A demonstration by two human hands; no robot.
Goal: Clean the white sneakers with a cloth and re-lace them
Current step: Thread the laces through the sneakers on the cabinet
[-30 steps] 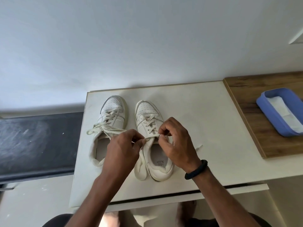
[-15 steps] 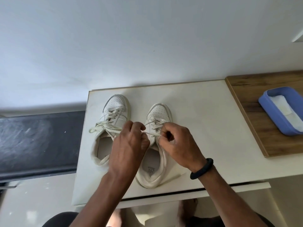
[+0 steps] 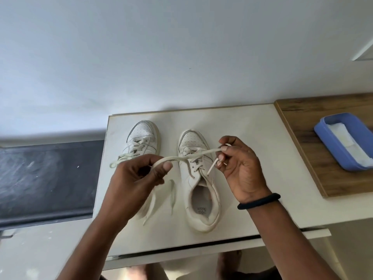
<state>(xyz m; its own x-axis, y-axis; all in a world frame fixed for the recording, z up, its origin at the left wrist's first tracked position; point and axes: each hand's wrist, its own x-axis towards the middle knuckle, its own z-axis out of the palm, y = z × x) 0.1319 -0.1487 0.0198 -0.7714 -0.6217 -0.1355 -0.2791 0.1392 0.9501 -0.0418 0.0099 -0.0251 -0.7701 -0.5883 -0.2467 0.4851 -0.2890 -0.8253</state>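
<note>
We see two white perforated leather sneakers standing side by side on the white table (image 3: 242, 138), toes pointing away. The left hand (image 3: 137, 178) curls its thumb and fingers round one stretch of the cream flat lace (image 3: 191, 156), and the right hand (image 3: 240, 168), with a black band (image 3: 258, 201) at its wrist, pinches the other stretch near its tip. The lace runs taut between them over the right-hand sneaker (image 3: 198, 184). The left-hand sneaker (image 3: 143, 136) is partly hidden behind the left hand. Well apart at the right, a folded white cloth (image 3: 349, 138) lies in a blue plastic tray (image 3: 323, 126) on a brown wooden board (image 3: 302, 128).
</note>
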